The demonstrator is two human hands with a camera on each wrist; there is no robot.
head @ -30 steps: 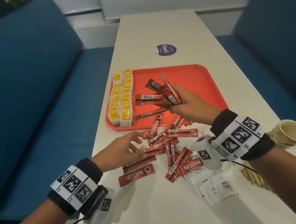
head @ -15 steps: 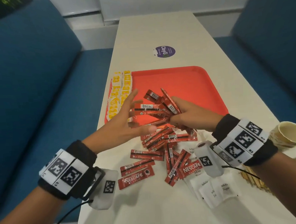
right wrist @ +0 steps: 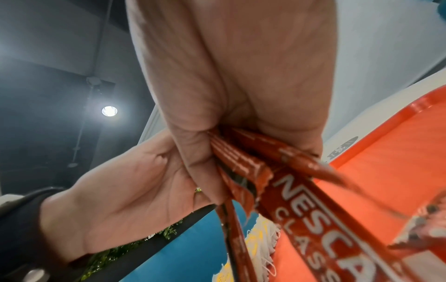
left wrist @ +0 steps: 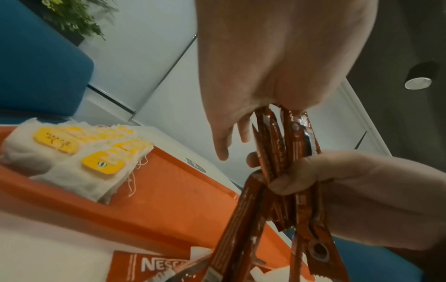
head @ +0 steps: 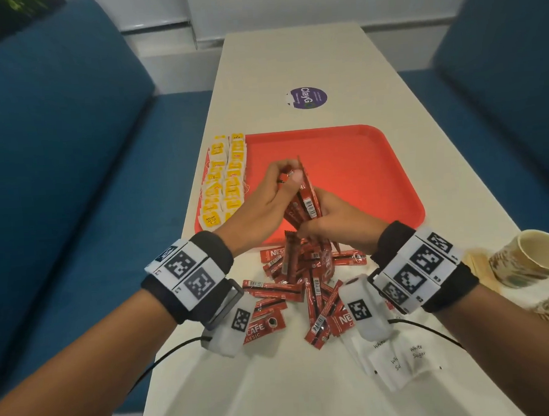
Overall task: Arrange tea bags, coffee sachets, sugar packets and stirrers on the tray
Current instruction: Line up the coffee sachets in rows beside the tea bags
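Dim indoor light, edges warped

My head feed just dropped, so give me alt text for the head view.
Both hands, left hand and right hand, grip one bundle of red Nescafe coffee sachets above the near edge of the red plastic tray. Yellow-tagged tea bags line the tray's left side; more loose red sachets and white sugar packets lie on the white table.

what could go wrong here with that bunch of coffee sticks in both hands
1. The coffee sachets sit fanned and uneven between the left hand and right hand; one may slip out onto the loose pile on the table.
2. The left hand is close to the tea bags lined along the tray edge; a sideways move might knock the rows askew.
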